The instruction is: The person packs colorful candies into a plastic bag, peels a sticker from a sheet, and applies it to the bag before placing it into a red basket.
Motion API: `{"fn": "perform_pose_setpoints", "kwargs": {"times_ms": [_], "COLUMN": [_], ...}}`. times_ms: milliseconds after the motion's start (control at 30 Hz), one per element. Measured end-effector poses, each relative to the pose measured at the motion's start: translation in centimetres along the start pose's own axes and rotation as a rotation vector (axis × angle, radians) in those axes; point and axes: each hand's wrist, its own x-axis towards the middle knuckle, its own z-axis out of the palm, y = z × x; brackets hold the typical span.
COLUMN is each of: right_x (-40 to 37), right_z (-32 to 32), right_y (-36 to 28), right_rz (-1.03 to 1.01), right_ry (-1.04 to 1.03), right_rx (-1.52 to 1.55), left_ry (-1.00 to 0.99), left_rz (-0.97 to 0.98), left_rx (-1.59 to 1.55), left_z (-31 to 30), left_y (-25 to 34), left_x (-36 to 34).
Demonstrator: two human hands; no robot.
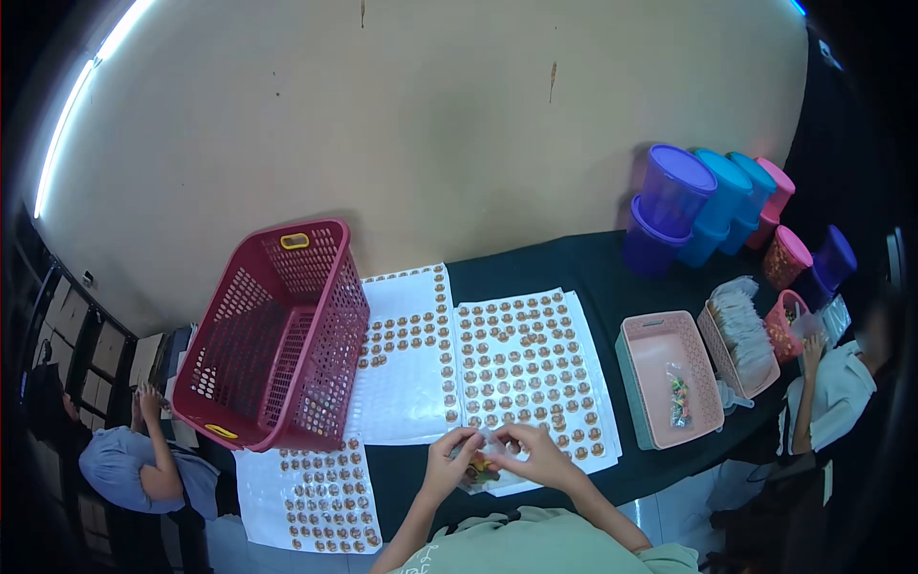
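Note:
Between my two hands is a small clear plastic bag (481, 468) with colourful pieces inside, too small to name. My left hand (449, 465) pinches its left side, and my right hand (538, 457) grips its upper right edge. Beneath them lies a white sheet of round brown stickers (521, 359), near the table's front edge. More sticker sheets (402, 316) spread to the left. A similar filled bag (680, 397) rests in a pink basket (646, 368) to the right.
A large maroon laundry basket (330, 335) stands on the left. Beyond the pink basket is a narrow basket of flat packets (741, 330). Stacked lidded tubs (679, 191) line the back right. One person (153, 469) works at far left, another (832, 392) at far right.

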Motion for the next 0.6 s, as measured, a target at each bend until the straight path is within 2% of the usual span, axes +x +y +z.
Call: {"fn": "perform_pose_setpoints", "kwargs": {"times_ms": [67, 133, 200, 267, 333, 400, 433, 467, 533, 600], "right_x": [0.0, 0.0, 0.1, 0.4, 0.6, 0.9, 0.9, 0.9, 0.9, 1.0], "right_z": [-0.1, -0.2, -0.3, -0.4, 0.4, 0.8, 1.3, 1.1, 0.5, 0.4], "right_y": [-0.7, -0.8, -0.7, -1.3, -1.2, -1.3, -0.9, -1.0, -1.5, -1.0], "right_rz": [-0.012, 0.009, 0.022, -0.173, -0.234, -0.364, -0.385, -0.390, -0.343, -0.356], "right_ry": [-0.054, -0.142, -0.173, -0.013, -0.017, 0.033, 0.051, 0.051, -0.063, -0.024], "right_rx": [0.140, 0.820, 0.865, 0.221, 0.124, -0.185, -0.192, -0.196, -0.412, -0.406], "left_ry": [0.037, 0.218, 0.281, 0.187, 0.117, -0.103, -0.109, -0.220, -0.065, 0.098], "left_rz": [0.059, -0.154, -0.145, -0.191, -0.209, -0.263, -0.239, -0.176, -0.311, 0.027], "left_rx": [-0.008, -0.306, -0.283, -0.291, -0.271, -0.222, -0.258, -0.140, -0.382, -0.070], "left_z": [0.4, 0.3, -0.2, -1.2, -1.2, -0.4, 0.5, -0.1, 0.6, 0.0], "left_y": [0.3, 2.4, 2.5, 1.4, 0.0, -0.6, 0.1, 0.0, -0.3, -0.4], "left_x": [0.4, 0.7, 1.1, 1.6, 1.6, 1.8, 1.7, 1.4, 1.8, 2.6]}}
